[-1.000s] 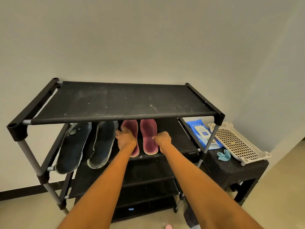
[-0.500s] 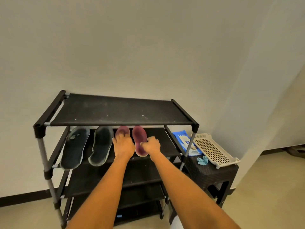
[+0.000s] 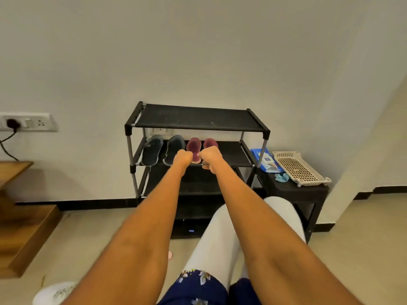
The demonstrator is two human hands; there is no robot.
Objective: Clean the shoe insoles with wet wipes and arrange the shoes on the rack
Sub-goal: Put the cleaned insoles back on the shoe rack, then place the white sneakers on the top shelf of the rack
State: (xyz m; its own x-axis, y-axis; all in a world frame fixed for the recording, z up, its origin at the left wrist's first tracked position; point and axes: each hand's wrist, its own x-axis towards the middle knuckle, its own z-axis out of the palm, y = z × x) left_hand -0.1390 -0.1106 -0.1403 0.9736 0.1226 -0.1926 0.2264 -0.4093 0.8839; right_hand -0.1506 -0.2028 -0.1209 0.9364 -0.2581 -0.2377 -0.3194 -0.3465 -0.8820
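Both hands drawn back off pink insoles [image 3: 193, 148], left hand [image 3: 183, 156] and right hand [image 3: 209, 156] clenched empty, before rack [image 3: 255, 128] edge

Two bare arms stretch straight forward from the bottom of the view, nearly parallel and drawing closer toward the wrists. The left hand [image 3: 184, 157] is curled into a fist, knuckles facing away. The right hand [image 3: 210, 158] is also curled, just beside the left without touching it. Whether either hand holds anything cannot be told. Below, pale trouser legs show.
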